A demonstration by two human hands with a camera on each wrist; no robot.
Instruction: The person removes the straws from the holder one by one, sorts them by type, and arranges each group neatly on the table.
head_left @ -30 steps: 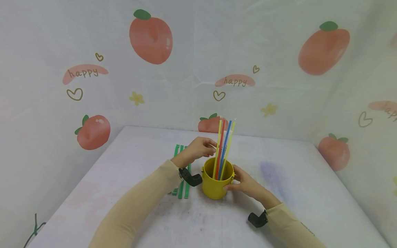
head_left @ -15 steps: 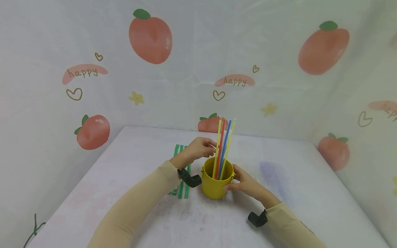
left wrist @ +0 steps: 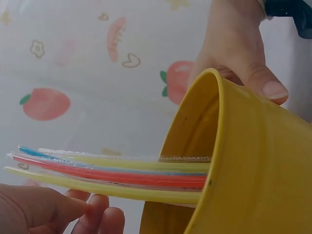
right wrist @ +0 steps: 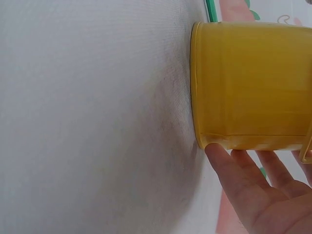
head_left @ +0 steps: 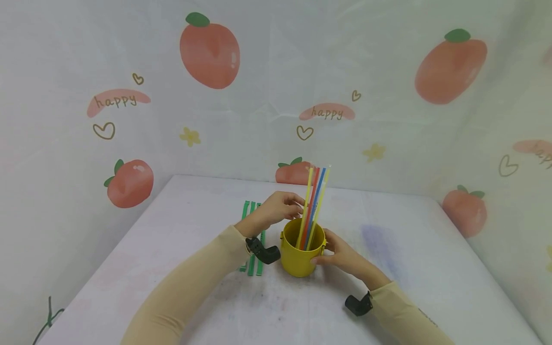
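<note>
A yellow bucket (head_left: 297, 263) stands upright on the table. Several drinking straws (head_left: 311, 211), yellow, red and blue in clear wrappers, stand in it and lean to the right. My right hand (head_left: 345, 254) holds the bucket's right side, its thumb at the front and its fingers (right wrist: 248, 170) against the wall. Beside the straws, over the bucket's far left rim, is my left hand (head_left: 280, 207). In the left wrist view its fingertips (left wrist: 97, 209) lie right at the lowest yellow straw, not closed round it. The straws' lower ends are hidden inside the bucket.
Several flat green strips (head_left: 251, 266) lie on the white table (head_left: 207, 306) left of the bucket, partly covered by my left forearm. A white curtain (head_left: 267, 72) printed with red fruit hangs behind the table. A dark green cord (head_left: 49, 316) shows at the left edge.
The tops of the straws have tipped slightly to the right, and the left fingers have shifted a little right with them. The bucket and right hand stay in place.
</note>
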